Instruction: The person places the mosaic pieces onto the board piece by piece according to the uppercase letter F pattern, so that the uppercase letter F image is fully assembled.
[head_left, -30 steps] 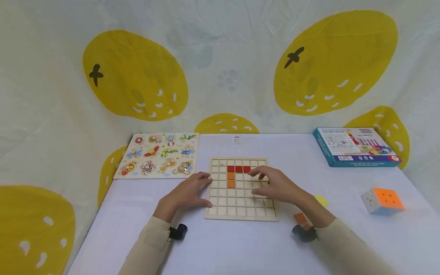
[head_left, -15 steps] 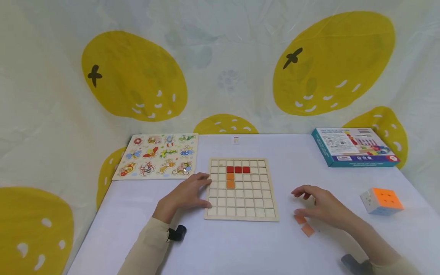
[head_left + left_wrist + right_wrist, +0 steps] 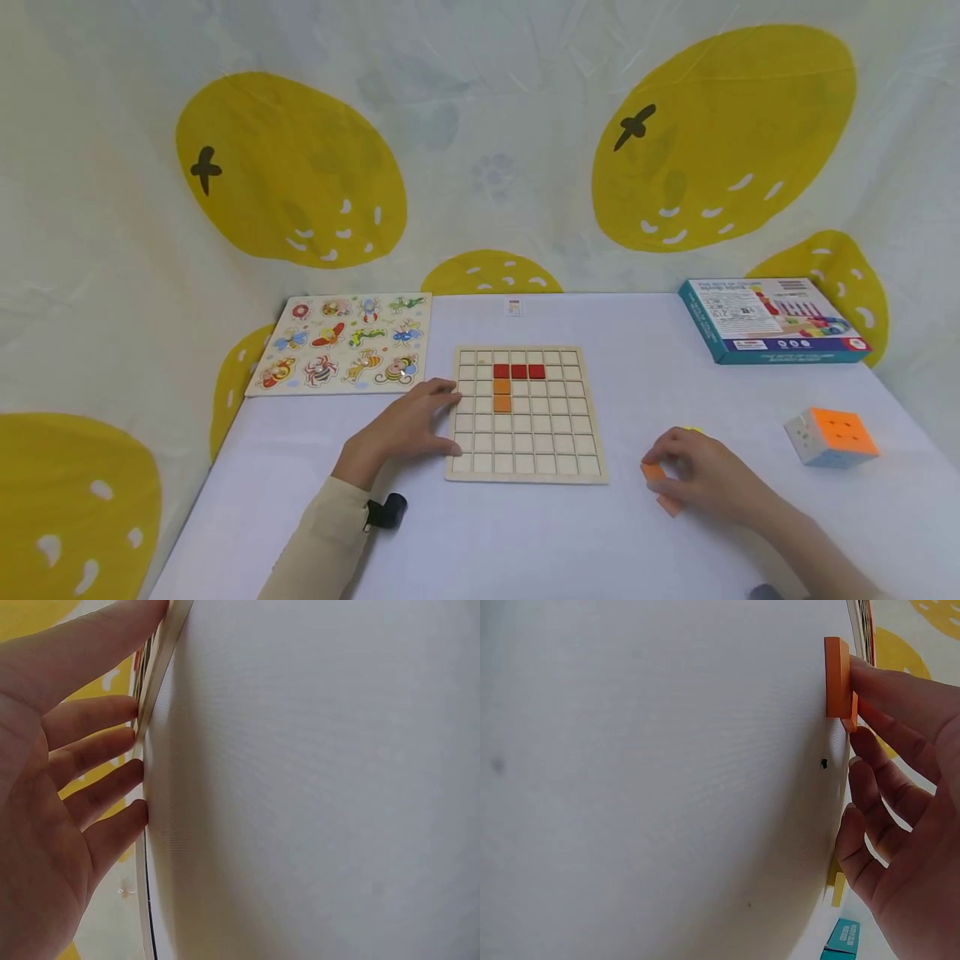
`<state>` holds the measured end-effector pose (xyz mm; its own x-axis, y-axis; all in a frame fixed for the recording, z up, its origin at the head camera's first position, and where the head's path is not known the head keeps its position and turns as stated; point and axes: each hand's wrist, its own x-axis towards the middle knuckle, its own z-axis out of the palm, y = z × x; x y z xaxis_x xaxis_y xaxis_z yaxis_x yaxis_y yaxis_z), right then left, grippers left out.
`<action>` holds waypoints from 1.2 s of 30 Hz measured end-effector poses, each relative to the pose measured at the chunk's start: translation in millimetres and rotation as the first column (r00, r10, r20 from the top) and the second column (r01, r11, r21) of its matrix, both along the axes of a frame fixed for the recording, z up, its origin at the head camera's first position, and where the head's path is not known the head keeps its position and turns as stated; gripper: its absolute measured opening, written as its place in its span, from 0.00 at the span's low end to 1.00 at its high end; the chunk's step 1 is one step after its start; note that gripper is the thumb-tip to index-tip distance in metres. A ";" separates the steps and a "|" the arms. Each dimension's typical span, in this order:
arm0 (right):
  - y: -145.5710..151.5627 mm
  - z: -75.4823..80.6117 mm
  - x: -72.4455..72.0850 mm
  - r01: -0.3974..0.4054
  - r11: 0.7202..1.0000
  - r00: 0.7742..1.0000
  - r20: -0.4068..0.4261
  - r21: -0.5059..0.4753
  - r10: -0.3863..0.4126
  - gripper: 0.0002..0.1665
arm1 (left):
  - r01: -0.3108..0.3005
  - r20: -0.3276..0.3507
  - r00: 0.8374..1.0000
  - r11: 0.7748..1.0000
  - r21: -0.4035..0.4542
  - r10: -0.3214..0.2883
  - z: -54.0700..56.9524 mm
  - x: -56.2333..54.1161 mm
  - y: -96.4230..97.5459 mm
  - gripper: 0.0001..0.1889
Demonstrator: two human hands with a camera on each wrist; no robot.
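Observation:
A wooden grid board (image 3: 532,442) lies mid-table. Three red tiles (image 3: 519,372) form a row on it, and two orange tiles (image 3: 502,395) run down below the leftmost one. My left hand (image 3: 401,427) rests at the board's left edge, fingers extended and thumb apart. Off to the board's right, my right hand (image 3: 701,468) pinches an orange square tile (image 3: 652,472) between thumb and index finger, low over the table. Another orange tile (image 3: 837,677) lies right beside the thumb. Behind the right hand a yellow piece (image 3: 693,430) peeks out, mostly hidden.
An insect peg puzzle (image 3: 345,343) lies at the back left. At the back right is a teal-edged game box (image 3: 776,321), with a puzzle cube (image 3: 832,437) nearer on the right. A small printed card (image 3: 514,307) lies near the far table edge.
My right hand has left the board, moved right and down toward the loose tiles, and closed finger and thumb on an orange one. My left hand has stayed at the board's edge.

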<state>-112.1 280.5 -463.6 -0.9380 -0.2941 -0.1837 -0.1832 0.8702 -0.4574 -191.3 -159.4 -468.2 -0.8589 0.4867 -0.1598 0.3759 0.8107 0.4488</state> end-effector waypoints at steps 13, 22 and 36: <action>-4.7 2.0 -4.6 0.059 0.995 0.997 0.055 -0.085 -0.055 0.12 | -0.018 0.007 1.000 1.000 0.002 0.018 -0.3 -0.3 -0.2 0.46; -4.9 9.3 -15.0 0.049 0.981 0.999 0.004 -0.187 -0.050 0.10 | -0.011 0.007 1.000 1.000 0.010 0.011 1.3 0.8 0.8 0.46; -24.8 13.4 -41.4 0.053 0.950 0.948 -0.282 -0.309 -0.145 0.11 | -0.015 0.004 1.000 1.000 0.004 0.015 1.4 1.3 1.2 0.46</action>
<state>-153.5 255.7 -450.2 -0.9627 -0.1943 0.1883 -0.2702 0.7256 -0.6328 -190.0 -158.2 -466.8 -0.8653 0.4746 -0.1610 0.3624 0.8145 0.4530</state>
